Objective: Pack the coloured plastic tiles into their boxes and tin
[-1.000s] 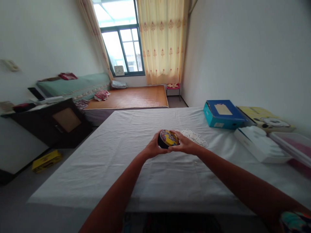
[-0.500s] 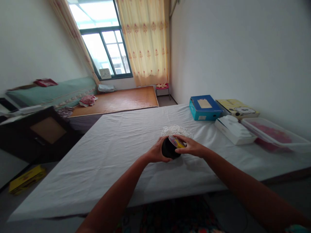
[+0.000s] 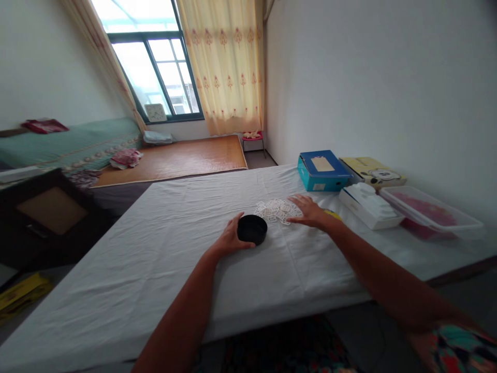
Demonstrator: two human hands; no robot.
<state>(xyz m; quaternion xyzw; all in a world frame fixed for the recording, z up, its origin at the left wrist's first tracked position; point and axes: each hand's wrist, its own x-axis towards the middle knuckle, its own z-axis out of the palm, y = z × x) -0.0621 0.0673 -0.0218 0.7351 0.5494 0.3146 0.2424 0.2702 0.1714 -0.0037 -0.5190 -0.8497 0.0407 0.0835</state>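
Note:
My left hand [image 3: 228,239] is wrapped round the near-left side of a black round container [image 3: 252,231], thumb along its front rim. The container's top is uncovered, and its dark inside shows. Fingers spread, my right hand [image 3: 308,212] hovers at or just above the right edge of a pile of white lattice-like pieces [image 3: 272,210]. Whether it touches them I cannot tell. Partly hidden behind my right wrist, a yellow lid [image 3: 333,214] lies on the white cloth [image 3: 174,248].
At the back right stand a blue box [image 3: 324,171], a yellow cartoon box [image 3: 375,171], a white box [image 3: 370,207] and a clear plastic tub [image 3: 430,212] with pink contents. Beyond the table is a bed [image 3: 190,155]; a dark cabinet [image 3: 42,217] stands left.
The colourful lid has come off the black container and now lies to the right. My left hand holds the container further left, and my right hand has let go and opened.

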